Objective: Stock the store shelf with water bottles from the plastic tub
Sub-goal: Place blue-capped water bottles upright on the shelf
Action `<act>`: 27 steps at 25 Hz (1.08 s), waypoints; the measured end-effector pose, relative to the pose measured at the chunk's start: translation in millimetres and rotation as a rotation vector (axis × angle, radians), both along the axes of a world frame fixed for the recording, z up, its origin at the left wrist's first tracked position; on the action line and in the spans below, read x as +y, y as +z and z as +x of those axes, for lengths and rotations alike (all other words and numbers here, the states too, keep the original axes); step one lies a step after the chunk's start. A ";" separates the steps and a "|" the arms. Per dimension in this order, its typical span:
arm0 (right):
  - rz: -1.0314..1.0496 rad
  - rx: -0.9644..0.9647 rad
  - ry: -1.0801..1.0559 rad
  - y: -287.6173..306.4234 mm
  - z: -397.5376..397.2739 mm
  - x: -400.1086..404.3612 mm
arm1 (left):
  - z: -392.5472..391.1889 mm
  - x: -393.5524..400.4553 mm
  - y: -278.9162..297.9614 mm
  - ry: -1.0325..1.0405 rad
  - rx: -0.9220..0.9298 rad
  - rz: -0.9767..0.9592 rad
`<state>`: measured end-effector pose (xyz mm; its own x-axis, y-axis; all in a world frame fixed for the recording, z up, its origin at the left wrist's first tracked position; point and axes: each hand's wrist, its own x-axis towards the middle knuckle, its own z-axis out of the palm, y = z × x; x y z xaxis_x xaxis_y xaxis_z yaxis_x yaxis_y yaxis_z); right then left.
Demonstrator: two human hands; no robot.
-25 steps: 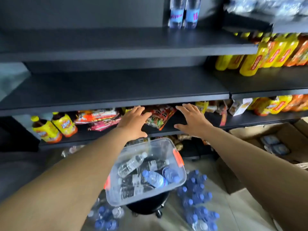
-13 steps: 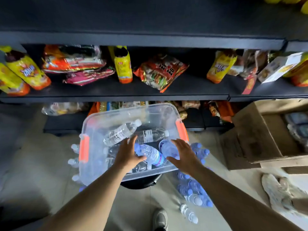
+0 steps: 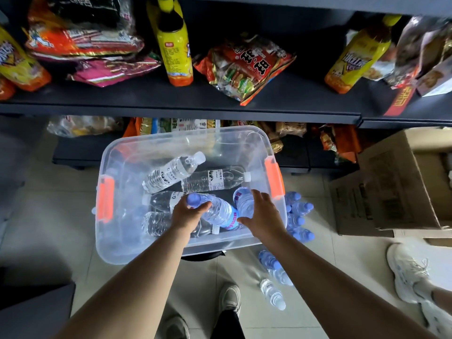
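Your left hand (image 3: 188,214) is inside the clear plastic tub (image 3: 127,253), fingers curled round the neck end of a blue-capped water bottle (image 3: 217,212). That bottle is clear, ribbed, with a pale blue cap and a blue-and-pink label band low on its body; it lies on top of the others near the tub's near right corner, its long axis running from cap at the left, slightly far, to base at the right and nearer you. Your right hand (image 3: 263,217) wraps a second blue-capped bottle (image 3: 244,203) just beside the first, touching it; this one stands closer to upright, cap tilted to the far side, and your palm hides its lower body. Behind them in the tub lie white-capped bottles (image 3: 212,179) with white labels: one points its cap right along the tub's width, another leans diagonally with its cap to the far right. The tub has orange latches (image 3: 273,178) on its left and right ends and rests on a dark stool, mostly hidden. On the floor to the right of the tub stand more blue-capped bottles (image 3: 298,211), and two lie loose nearer you. The dark shelf (image 3: 171,111) beyond the tub carries snack packets (image 3: 244,67) and yellow drink bottles (image 3: 175,45). A cardboard box (image 3: 391,187) sits at the far right.
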<state>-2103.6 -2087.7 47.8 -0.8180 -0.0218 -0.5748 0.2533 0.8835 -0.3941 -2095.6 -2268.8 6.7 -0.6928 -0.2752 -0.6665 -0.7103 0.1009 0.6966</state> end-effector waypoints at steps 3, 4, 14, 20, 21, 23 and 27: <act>0.021 -0.066 0.050 -3.8 2.2 0.0 | 3.1 -5.6 -7.2 0.016 -0.025 -0.009; 0.025 -0.083 0.069 -4.0 2.9 -0.4 | 4.5 -6.6 -7.6 0.025 -0.023 -0.001; -0.017 0.011 0.036 1.8 -2.3 0.1 | 3.3 -8.4 -2.5 0.010 -0.030 0.038; -0.117 0.175 -0.087 4.7 -24.0 -1.7 | 2.8 -6.6 -6.9 0.009 -0.024 0.044; -0.121 0.199 -0.097 3.1 -26.3 -2.5 | 2.3 -6.5 -6.2 0.012 -0.022 0.051; -0.137 0.251 -0.139 -0.6 -30.5 -4.4 | 1.3 -5.8 -5.1 0.032 -0.011 0.071; -0.253 0.284 -0.283 -11.3 -38.0 -13.0 | 0.6 -4.9 -5.7 0.068 0.014 0.106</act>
<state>-2141.6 -2100.7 36.5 -0.9361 0.1145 -0.3325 0.3214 0.6625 -0.6766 -2095.0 -2273.7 1.1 -0.6846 -0.2502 -0.6847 -0.7030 -0.0218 0.7108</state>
